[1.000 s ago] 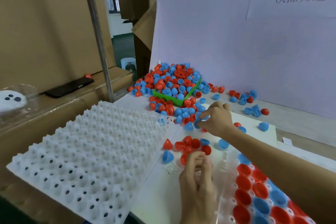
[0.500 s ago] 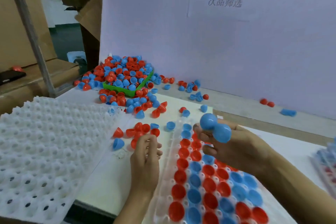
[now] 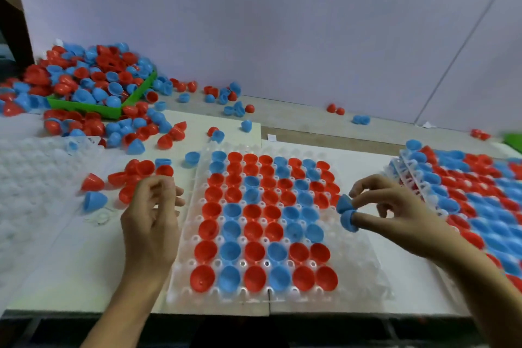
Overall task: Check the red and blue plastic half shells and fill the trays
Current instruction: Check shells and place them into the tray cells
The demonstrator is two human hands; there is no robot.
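Across the counter [image 3: 84,263], pale and matt, listed by size with the centre tray as landmark:

Centre tray [image 3: 364,268]: clear thin moulded plastic, rows of round cups, glossy. Most cups hold a red or blue half shell, open side up; the column at its right edge looks unfilled.

Stacked trays [image 3: 406,175], right of the centre tray: same moulding, packed with red and blue.

White tray [image 3: 34,178], left of the centre tray: opaque, pimpled, no shells seated.

Green bin [image 3: 84,107], behind and left of the centre tray: heaped with shells, many spilled round it.

Left hand [image 3: 152,217], just left of the centre tray: fingers curled, grip narrow; whether it holds anything cannot be told.

Right hand [image 3: 395,212], over the centre tray's right edge: grip pinching two blue half shells [image 3: 347,213], smooth, domed, thin-walled.

Loose red shells [image 3: 141,172], just beyond the left hand.

Step in hand, as judged: seating the blue pair. Best done one at a time, rim turned to the eye for cracks, dome down, pressed lightly until level.
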